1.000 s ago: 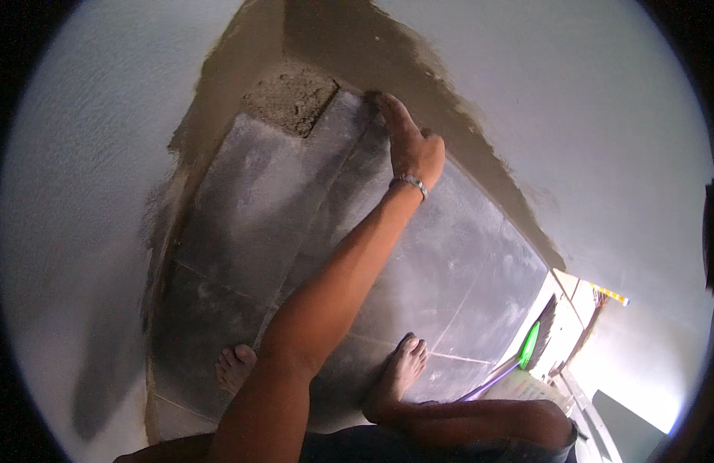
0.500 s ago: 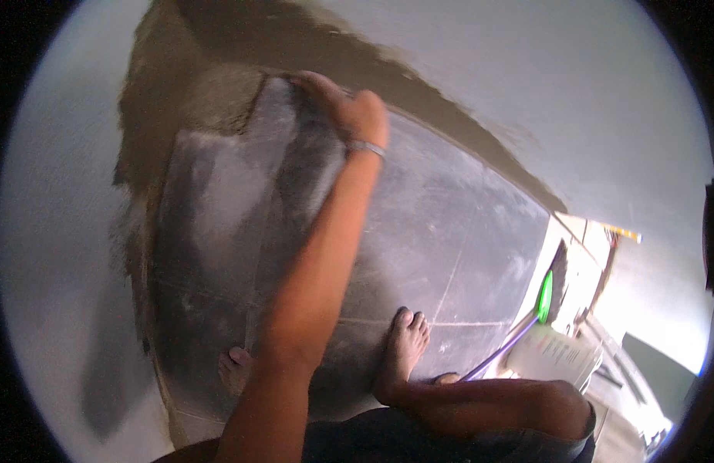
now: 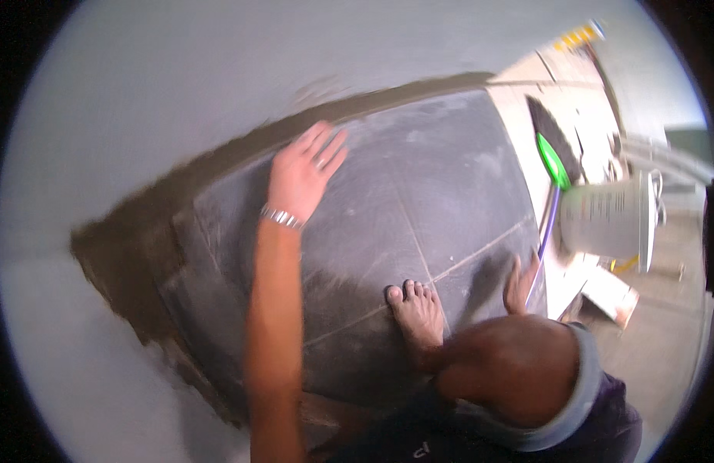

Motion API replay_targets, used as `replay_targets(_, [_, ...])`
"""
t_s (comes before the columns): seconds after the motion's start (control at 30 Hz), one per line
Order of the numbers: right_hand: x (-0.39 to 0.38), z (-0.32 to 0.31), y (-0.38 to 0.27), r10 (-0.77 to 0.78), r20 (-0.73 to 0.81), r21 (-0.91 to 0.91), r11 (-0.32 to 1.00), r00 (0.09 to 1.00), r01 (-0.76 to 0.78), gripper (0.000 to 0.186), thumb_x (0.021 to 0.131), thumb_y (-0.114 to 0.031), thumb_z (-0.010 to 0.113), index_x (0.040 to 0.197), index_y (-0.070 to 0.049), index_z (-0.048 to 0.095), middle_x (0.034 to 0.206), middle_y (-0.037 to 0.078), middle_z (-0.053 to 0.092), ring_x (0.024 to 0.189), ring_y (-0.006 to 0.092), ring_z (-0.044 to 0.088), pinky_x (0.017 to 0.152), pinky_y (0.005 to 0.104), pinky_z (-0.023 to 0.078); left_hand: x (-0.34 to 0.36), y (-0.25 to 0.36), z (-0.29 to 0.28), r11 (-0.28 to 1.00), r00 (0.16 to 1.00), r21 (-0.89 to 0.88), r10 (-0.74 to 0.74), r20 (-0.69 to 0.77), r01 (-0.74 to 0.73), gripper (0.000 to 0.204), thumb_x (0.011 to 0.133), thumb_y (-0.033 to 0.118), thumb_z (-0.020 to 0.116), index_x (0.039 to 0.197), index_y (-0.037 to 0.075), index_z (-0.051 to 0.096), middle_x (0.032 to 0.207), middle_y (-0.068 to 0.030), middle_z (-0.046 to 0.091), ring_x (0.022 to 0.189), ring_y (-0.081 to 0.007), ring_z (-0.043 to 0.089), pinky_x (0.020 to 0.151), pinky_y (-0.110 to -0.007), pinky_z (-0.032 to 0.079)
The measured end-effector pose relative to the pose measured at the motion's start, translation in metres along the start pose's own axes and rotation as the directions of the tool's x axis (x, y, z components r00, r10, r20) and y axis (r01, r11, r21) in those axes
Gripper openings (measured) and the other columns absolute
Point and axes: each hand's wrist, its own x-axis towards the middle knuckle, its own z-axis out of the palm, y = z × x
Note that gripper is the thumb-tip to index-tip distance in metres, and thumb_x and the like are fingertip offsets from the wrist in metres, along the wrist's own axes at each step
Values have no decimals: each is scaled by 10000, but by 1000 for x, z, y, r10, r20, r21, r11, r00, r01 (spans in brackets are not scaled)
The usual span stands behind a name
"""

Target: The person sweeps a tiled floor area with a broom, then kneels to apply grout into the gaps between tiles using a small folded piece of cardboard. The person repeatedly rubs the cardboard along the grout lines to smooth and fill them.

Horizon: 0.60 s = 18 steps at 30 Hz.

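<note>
My left hand (image 3: 308, 170), with a metal watch band at the wrist, is palm down over grey floor tiles (image 3: 403, 162), fingers slightly apart and nothing in them, near the strip of grey mortar (image 3: 218, 158) along the wall. My right hand (image 3: 517, 289) shows partly beyond my bent knee (image 3: 511, 363), blurred, fingers extended beside a broom's purple handle (image 3: 548, 224); I cannot tell whether it touches the handle. The broom's green head (image 3: 551, 160) has dark bristles. My bare foot (image 3: 418, 312) rests on the tiles.
A pale wall (image 3: 148, 85) borders the tiles. To the right are a white bucket (image 3: 604, 216) on its side or tilted, a pale board (image 3: 607, 293), a light strip of floor (image 3: 519, 108) and a yellow-striped object (image 3: 577, 35). A rough mortar patch (image 3: 125, 262) fills the left corner.
The view has swung rightward. My left hand has left the mortar corner for a place along the wall, fingers now spread. My right hand has come into view near the broom.
</note>
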Motion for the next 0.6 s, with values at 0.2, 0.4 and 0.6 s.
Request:
replay_targets(0.2, [208, -82, 171, 689, -510, 858, 449, 514, 250, 511, 1041, -291, 364, 1399, 72, 390, 1439, 314, 418, 1337, 428, 395, 1109, 461, 313, -88, 48, -1, 532, 916, 752, -305, -259, 389, 563, 1053, 231, 371, 1507, -88, 277, 1520, -238, 417, 1333, -356, 512, 1125, -431, 421])
replay_targets(0.4, [416, -123, 88, 873, -276, 795, -28, 402, 606, 752, 1078, -472, 237, 1546, 97, 90, 1628, 282, 84, 1531, 365, 58, 1245, 412, 68, -201, 88, 13, 439, 652, 502, -321, -687, 745, 643, 1024, 301, 461, 1521, -63, 275, 1503, -242, 435, 1224, -351, 588, 1054, -431, 468])
replay_targets(0.6, [377, -139, 57, 854, -314, 784, -13, 415, 621, 834, 1057, -529, 243, 1538, 120, 37, 1629, 306, 4, 1535, 370, -14, 1248, 421, 28, -252, 110, 23, 706, 617, 406, -56, -785, 581, 449, 1003, 281, 541, 1371, 29, 491, 1302, -171, 613, 944, -275, 669, 830, -422, 573])
